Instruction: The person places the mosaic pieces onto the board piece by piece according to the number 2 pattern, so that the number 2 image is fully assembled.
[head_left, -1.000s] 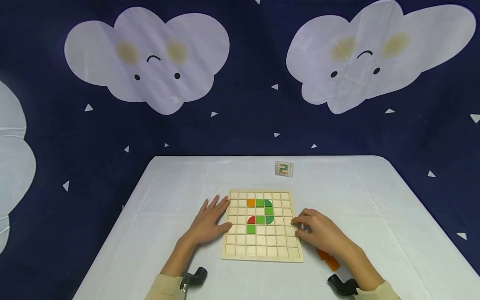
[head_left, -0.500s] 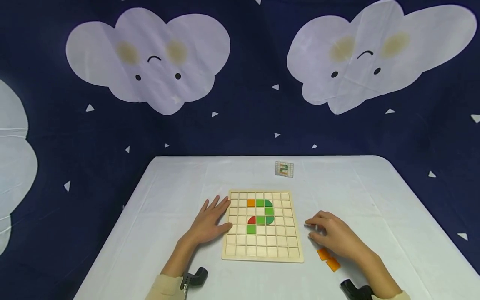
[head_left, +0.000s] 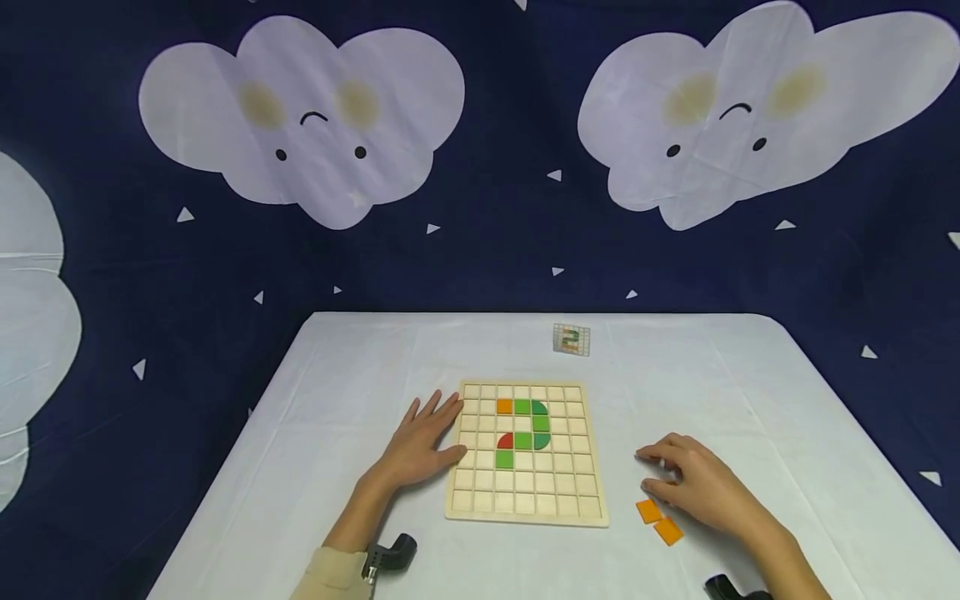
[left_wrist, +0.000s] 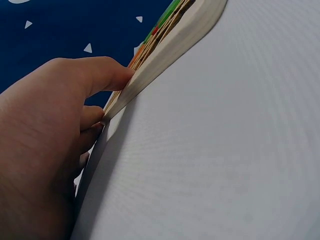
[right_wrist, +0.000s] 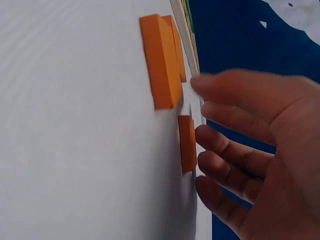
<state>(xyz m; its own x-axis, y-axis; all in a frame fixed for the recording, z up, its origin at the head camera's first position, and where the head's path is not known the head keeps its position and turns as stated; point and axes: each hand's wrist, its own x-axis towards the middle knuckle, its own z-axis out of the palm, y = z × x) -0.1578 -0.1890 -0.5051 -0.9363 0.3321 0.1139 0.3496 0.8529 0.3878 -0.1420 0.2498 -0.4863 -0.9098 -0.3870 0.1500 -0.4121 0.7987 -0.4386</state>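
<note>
A pale wooden grid board [head_left: 546, 505] lies flat on the white table. Set in its squares are an orange square [head_left: 505, 407], several green pieces [head_left: 522, 407] and a red quarter-circle [head_left: 506, 442]. My left hand [head_left: 415, 447] rests along the board's left edge with fingers spread, thumb and fingertips touching the frame. To the right of the board, my right hand [head_left: 701, 479] hovers low with nothing in its loosely bent fingers. Two loose orange tiles [head_left: 668, 531] lie just below its thumb. The right wrist view shows another orange tile [right_wrist: 187, 144] by the fingertips, hidden in the head view.
A small pattern card [head_left: 572, 339] showing a coloured figure on a grid stands behind the board. The white table [head_left: 360, 358] reaches back to a dark blue cloth [head_left: 480, 275] with printed clouds. Black camera mounts [head_left: 395, 553] sit at the wrists.
My right hand has drawn away from the board's right edge, moving right and slightly toward me, uncovering the two orange tiles. My left hand has stayed on the board's edge.
</note>
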